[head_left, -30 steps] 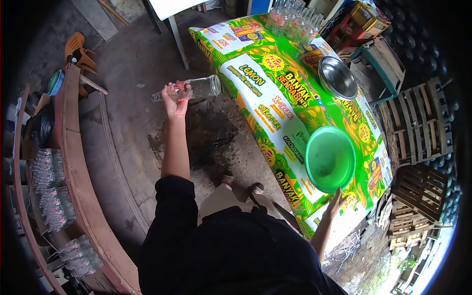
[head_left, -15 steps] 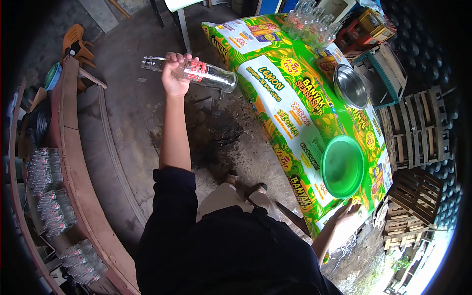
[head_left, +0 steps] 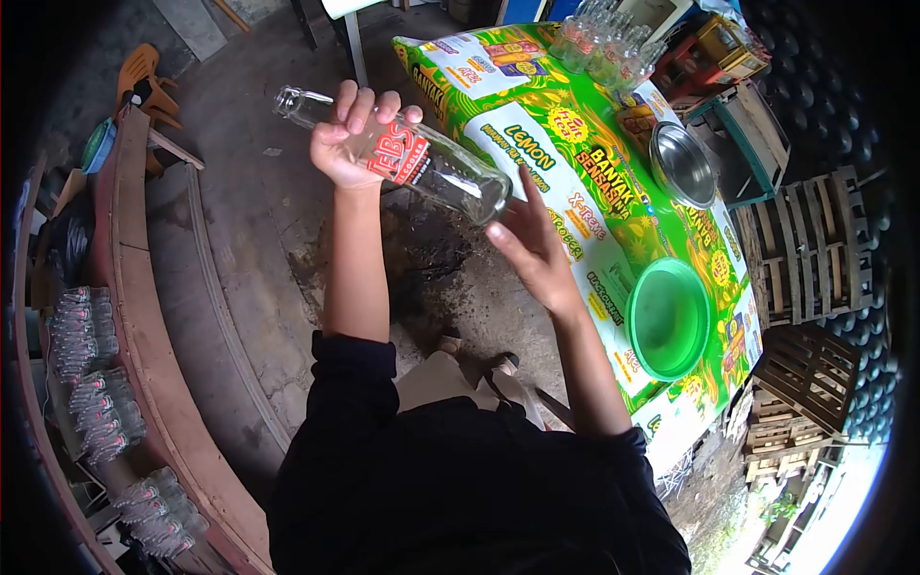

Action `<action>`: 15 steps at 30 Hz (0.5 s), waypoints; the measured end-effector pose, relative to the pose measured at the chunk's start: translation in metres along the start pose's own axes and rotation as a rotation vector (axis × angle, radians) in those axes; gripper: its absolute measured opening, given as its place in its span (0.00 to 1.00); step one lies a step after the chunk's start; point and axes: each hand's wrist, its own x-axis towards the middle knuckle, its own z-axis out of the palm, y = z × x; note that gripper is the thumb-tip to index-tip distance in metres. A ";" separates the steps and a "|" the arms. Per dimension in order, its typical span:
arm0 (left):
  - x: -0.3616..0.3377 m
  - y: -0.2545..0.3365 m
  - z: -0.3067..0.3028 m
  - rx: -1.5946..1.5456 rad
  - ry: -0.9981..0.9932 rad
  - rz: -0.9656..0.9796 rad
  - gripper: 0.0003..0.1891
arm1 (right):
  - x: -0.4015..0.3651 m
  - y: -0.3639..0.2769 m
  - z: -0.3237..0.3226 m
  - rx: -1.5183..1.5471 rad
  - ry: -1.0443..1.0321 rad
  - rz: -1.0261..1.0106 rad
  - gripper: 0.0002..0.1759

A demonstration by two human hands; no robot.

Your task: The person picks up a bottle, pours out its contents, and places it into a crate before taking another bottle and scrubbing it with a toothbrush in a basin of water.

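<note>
Bottle (head_left: 422,163) looks empty, held mid-air: left hand (head_left: 350,139) fingers clamped on label, right hand (head_left: 532,244) fingers apart at base. Not yet on surface (head_left: 575,163) w/ other bottles (head_left: 604,43).

The clear glass bottle (head_left: 422,163), red-labelled, is held aloft, tilted nearly sideways, neck above base.

Dark top (head_left: 460,498), prob. beige trousers (head_left: 433,379)
</note>
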 end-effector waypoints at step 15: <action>-0.069 -0.039 0.008 0.134 0.833 0.013 0.11 | 0.007 0.023 0.019 -0.224 0.069 -0.242 0.43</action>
